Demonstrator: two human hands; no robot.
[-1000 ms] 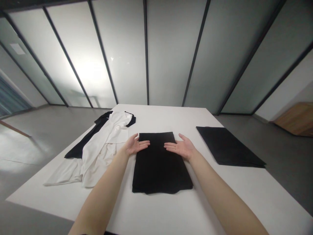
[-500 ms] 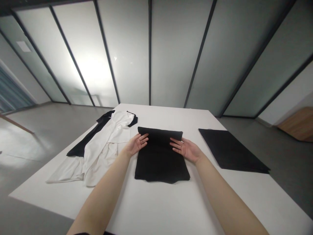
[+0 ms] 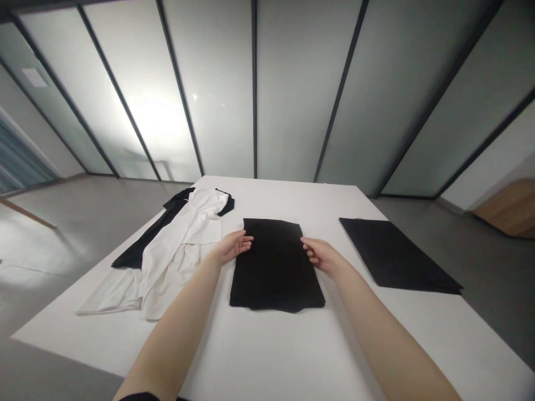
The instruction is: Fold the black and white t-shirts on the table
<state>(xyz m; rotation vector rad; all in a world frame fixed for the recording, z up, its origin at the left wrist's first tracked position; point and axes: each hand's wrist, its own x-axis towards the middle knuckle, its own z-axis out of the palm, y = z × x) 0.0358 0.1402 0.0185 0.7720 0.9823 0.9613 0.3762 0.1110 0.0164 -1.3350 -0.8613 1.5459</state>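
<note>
Left hand [image 3: 231, 248] and right hand [image 3: 321, 256] open, fingers spread narrow, resting on side edges of folded black garment [image 3: 276, 267], not gripping; white desk [image 3: 267, 353] beneath, crumpled white garment [image 3: 175, 256] left, flat black cloth [image 3: 397, 258] right.

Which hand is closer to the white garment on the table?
The left hand is nearer, just beside the white garment. The right hand is farther away, on the other side of the folded black cloth.

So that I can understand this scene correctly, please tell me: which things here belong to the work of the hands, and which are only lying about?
In the work: left hand, right hand, folded black garment between them.

Lying about: crumpled white garment, black garment beneath it, flat black garment on the right.
</note>
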